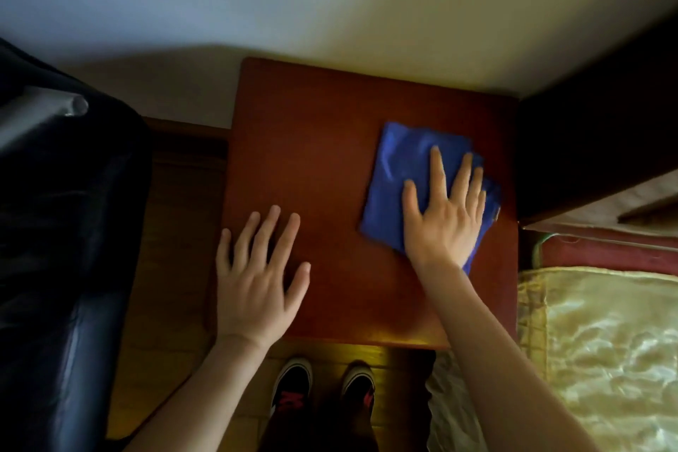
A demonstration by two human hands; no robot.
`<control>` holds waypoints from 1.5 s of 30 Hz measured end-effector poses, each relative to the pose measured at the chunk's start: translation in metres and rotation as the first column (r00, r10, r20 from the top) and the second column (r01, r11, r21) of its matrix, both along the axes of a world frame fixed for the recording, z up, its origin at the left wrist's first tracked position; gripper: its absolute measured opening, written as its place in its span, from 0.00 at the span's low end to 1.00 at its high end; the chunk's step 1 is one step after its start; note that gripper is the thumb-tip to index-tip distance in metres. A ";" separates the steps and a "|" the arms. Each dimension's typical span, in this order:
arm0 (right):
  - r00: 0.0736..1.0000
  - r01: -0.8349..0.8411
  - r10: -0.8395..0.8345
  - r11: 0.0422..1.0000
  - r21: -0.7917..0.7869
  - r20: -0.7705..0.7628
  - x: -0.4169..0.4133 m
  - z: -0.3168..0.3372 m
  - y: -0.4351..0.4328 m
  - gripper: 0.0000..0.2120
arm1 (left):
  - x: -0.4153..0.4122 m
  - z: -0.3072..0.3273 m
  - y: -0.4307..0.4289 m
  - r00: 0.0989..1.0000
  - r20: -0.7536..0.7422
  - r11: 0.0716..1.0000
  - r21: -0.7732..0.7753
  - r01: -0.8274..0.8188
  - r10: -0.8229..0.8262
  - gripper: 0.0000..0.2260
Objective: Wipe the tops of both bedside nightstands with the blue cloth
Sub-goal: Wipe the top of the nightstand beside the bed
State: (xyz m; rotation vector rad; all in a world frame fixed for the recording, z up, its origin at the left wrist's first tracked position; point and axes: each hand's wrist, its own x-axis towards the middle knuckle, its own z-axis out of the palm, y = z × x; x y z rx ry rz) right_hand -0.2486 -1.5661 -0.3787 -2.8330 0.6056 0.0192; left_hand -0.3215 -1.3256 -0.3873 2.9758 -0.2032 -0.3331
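**Wiping a nightstand top, cloth sitting on the right side**

Folded into a rough square, the blue cloth [398,176] is laid flat on the right half of the nightstand [323,158] top, closer to the bed side than the middle. It's pressed down by the right hand [444,220], which is placed palm-down over its near-right part. The fingers are kept straight and spread, so nothing is actually gripped. The left hand [257,283] is rested flat on bare wood at the near-left corner, fingers spread too, nothing held, well apart from the cloth.

The reddish-brown top is set against a pale wall [257,11]. A shiny gold bedspread [605,341] is seen just to the right, with a dark headboard [587,139] behind it. A black leather-looking seat [66,231] is parked on the left. Dark shoes [293,389] with white toes are seen on the wooden floor [176,231] below the near edge.
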 end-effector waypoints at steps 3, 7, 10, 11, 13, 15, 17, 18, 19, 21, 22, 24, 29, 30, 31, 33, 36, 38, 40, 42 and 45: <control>0.994 -0.104 0.104 0.994 0.015 0.025 0.071 -0.003 0.059 0.31 | -0.001 0.000 0.000 1.000 0.021 1.000 -0.010 -0.005 0.006 0.29; 0.879 -0.477 0.477 0.879 -0.016 -0.008 0.082 -0.003 0.086 0.28 | 0.000 0.003 -0.001 1.000 0.012 1.000 -0.017 -0.008 0.009 0.28; 0.838 -0.543 0.544 0.839 -0.034 0.043 0.071 -0.002 0.041 0.26 | -0.001 0.003 -0.001 1.000 0.013 1.000 -0.026 -0.015 0.016 0.28; 0.857 -0.509 0.511 0.860 -0.049 0.067 0.066 -0.003 0.022 0.26 | -0.002 0.002 -0.001 1.000 0.019 0.999 -0.029 -0.015 0.016 0.28; 0.930 -0.354 0.357 0.934 -0.047 0.085 0.054 -0.003 -0.011 0.27 | -0.002 0.000 -0.002 1.000 0.027 0.999 -0.039 -0.014 0.015 0.28; 0.990 -0.137 0.138 0.990 -0.031 0.034 0.048 -0.002 -0.017 0.29 | -0.001 -0.001 -0.002 0.999 0.028 0.999 -0.045 -0.015 0.016 0.28; 1.000 -0.011 0.011 0.999 -0.039 -0.004 0.057 -0.001 0.013 0.31 | -0.001 -0.001 -0.002 0.999 0.028 0.998 -0.055 -0.020 0.022 0.28; 1.000 -0.026 0.025 0.998 -0.050 -0.012 0.065 -0.001 0.038 0.31 | -0.002 -0.002 -0.002 0.999 0.027 0.998 -0.061 -0.017 0.019 0.28; 0.995 -0.095 0.094 0.994 -0.056 -0.012 0.073 -0.001 0.068 0.32 | -0.002 -0.002 -0.002 0.999 0.029 0.998 -0.064 -0.016 0.018 0.28; 0.956 -0.292 0.292 0.955 -0.057 -0.004 0.087 -0.004 0.129 0.33 | -0.001 -0.004 -0.001 0.999 0.035 0.998 -0.059 -0.013 0.015 0.28; 0.927 -0.374 0.374 0.926 -0.060 -0.006 0.093 -0.005 0.153 0.33 | -0.001 -0.004 0.000 0.999 0.039 0.998 -0.058 -0.009 0.011 0.27; 0.878 -0.479 0.478 0.876 -0.053 -0.032 0.101 -0.005 0.177 0.33 | -0.001 -0.003 0.001 0.999 0.047 0.998 -0.058 -0.003 0.006 0.27; 0.830 -0.554 0.557 0.830 -0.070 0.037 0.095 -0.001 0.091 0.31 | -0.002 -0.006 0.002 0.998 0.069 1.000 -0.028 -0.002 0.004 0.29; 0.865 -0.495 0.499 0.865 -0.081 0.050 0.091 -0.001 0.057 0.30 | -0.002 -0.007 0.002 0.998 0.069 1.000 -0.023 0.001 0.001 0.29; 0.902 -0.423 0.428 0.902 -0.088 0.051 0.083 -0.001 0.023 0.30 | -0.002 -0.007 0.001 0.998 0.066 1.000 -0.015 0.002 -0.001 0.29; 0.959 -0.277 0.280 0.958 -0.074 0.033 0.045 0.001 -0.030 0.30 | -0.001 -0.006 0.001 0.998 0.058 1.000 0.002 -0.001 0.001 0.29; 0.988 -0.144 0.146 0.989 -0.040 0.052 -0.059 -0.001 -0.046 0.30 | 0.000 -0.002 0.000 0.999 0.032 1.000 0.018 -0.004 0.003 0.29; 0.952 -0.305 0.306 0.952 -0.033 0.014 -0.125 -0.002 -0.034 0.32 | 0.000 0.001 -0.001 1.000 0.028 1.000 0.020 0.003 -0.003 0.28; 0.836 -0.549 0.549 0.835 -0.028 -0.019 -0.152 -0.003 -0.034 0.33 | 0.000 0.001 -0.001 0.999 0.036 1.000 0.012 0.000 0.000 0.28; 0.770 -0.637 0.638 0.770 -0.017 0.009 -0.122 -0.004 -0.046 0.32 | 0.001 -0.001 -0.002 0.999 0.050 1.000 0.009 -0.016 0.015 0.28; 0.886 -0.459 0.462 0.887 -0.058 0.045 -0.036 -0.004 -0.042 0.31 | 0.001 -0.004 -0.001 0.997 0.082 1.000 0.013 -0.011 0.010 0.28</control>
